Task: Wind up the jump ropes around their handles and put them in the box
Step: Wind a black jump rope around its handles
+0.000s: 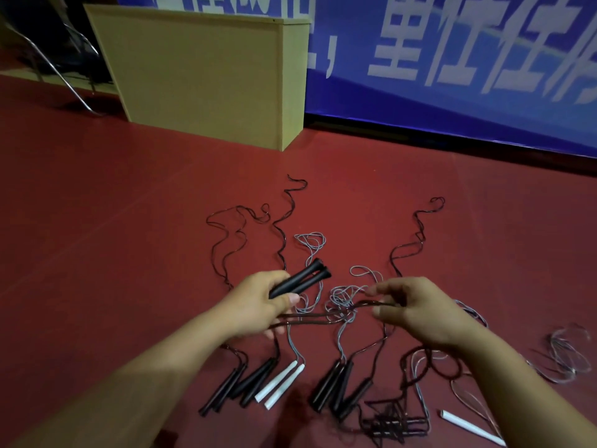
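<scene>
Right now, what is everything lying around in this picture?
Held handles: two, black, in the left hand.
Held rope: one, dark, stretched between both hands.
Black handle pairs: several, on the floor, near edge.
White handles: two, side by side among the black ones.
Single white handle: one, far right.
Loose ropes: black and grey, tangled across the floor.
Floor: red.
Wooden box: one, tan, behind.
Banner: blue, white characters.
Left hand: gripping.
Right hand: pinching the rope.

Our left hand [258, 305] hides the near ends of the two black handles [300, 281]. The white handle [471, 427] runs off the bottom edge. The grey rope [568, 354] on the right looks blurry.
</scene>
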Action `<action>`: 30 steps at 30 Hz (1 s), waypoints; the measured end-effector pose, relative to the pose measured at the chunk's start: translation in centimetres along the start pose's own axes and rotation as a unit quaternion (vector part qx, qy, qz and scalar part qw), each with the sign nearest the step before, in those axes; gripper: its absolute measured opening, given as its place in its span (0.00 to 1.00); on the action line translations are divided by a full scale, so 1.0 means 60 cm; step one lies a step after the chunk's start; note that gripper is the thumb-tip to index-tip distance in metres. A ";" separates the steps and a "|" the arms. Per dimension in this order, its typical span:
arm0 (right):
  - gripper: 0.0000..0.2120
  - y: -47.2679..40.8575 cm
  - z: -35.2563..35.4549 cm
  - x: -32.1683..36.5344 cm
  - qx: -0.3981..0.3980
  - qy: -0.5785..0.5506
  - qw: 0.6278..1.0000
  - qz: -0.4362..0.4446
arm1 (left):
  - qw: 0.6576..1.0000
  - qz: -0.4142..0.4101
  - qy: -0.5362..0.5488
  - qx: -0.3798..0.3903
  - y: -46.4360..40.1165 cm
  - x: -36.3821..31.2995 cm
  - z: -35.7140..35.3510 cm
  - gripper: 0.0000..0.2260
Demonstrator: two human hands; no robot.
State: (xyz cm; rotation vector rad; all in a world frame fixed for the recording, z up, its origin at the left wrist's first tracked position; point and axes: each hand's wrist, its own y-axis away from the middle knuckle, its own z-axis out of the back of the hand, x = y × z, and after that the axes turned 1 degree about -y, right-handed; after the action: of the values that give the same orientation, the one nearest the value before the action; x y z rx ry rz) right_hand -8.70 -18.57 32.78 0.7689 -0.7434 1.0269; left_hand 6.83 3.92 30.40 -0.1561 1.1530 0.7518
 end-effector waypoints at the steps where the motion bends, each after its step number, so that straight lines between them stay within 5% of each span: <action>1: 0.05 0.001 0.005 -0.005 -0.017 0.025 1.000 -0.008 | 1.000 0.001 -0.019 0.004 0.001 0.001 0.004 0.03; 8: 0.20 0.005 0.016 -0.017 -0.107 0.189 0.975 -0.037 | 0.997 0.014 -0.050 0.059 0.011 -0.005 0.007 0.03; 15: 0.05 0.014 0.000 -0.001 -0.030 -0.112 0.993 -0.006 | 0.990 0.035 -0.072 0.115 0.025 -0.013 0.008 0.06; 26: 0.07 -0.005 -0.020 -0.001 -0.173 -0.032 0.982 0.069 | 0.973 0.051 0.025 0.224 0.035 -0.035 -0.006 0.23; 30: 0.06 -0.009 -0.030 0.000 -0.172 -0.038 0.982 0.074 | 0.947 0.053 0.026 0.315 0.039 -0.040 -0.013 0.17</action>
State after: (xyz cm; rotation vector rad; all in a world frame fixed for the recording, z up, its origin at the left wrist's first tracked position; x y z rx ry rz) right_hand -7.89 -17.21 31.74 0.4612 -1.0248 0.9710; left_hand 4.34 4.22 32.74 0.4283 1.4071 0.4420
